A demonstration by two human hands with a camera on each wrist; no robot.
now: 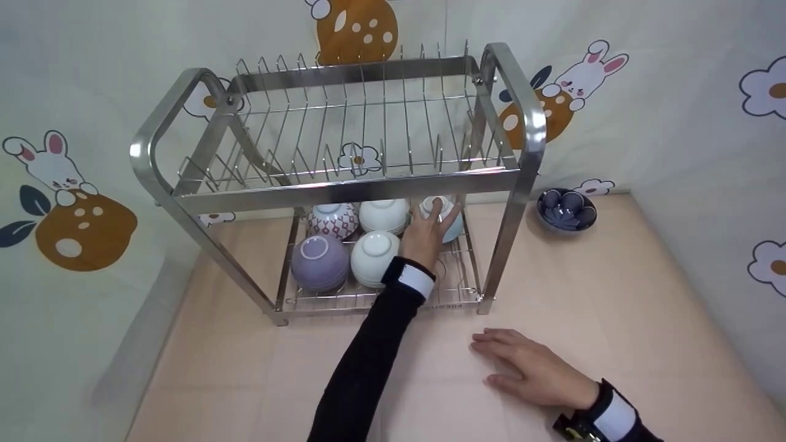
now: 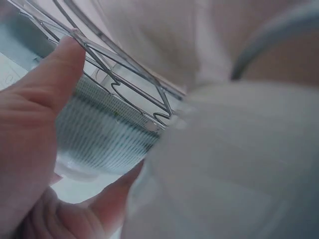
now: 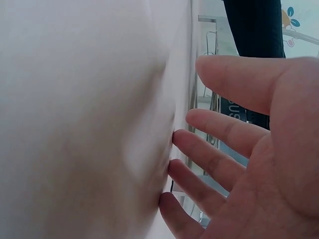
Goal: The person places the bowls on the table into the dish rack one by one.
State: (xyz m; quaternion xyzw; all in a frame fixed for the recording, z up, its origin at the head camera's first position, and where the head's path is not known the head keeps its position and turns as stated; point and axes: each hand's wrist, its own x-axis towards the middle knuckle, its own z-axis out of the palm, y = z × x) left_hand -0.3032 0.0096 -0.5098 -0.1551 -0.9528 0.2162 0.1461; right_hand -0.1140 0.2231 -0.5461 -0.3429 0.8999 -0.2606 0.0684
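Note:
My left hand [image 1: 424,236] reaches onto the lower shelf of a metal dish rack and holds an upside-down light blue bowl [image 1: 454,231] at the back right. In the left wrist view, thumb and fingers lie on opposite sides of this finely striped bowl [image 2: 102,132], its rim at the wires. Left of it sit several other upturned bowls: a white bowl [image 1: 384,215], a red-patterned bowl [image 1: 333,221], a purple bowl [image 1: 319,264] and a front white bowl [image 1: 373,261]. My right hand [image 1: 534,368] rests near the tabletop in front, fingers spread, holding nothing.
The two-tier steel dish rack [image 1: 350,189] stands against the patterned backdrop. Its upper tier has upright wire dividers, and its frame surrounds my left forearm's reach. A dark blue bowl [image 1: 566,210] with small dark items inside stands at the back right of the table [image 1: 583,294].

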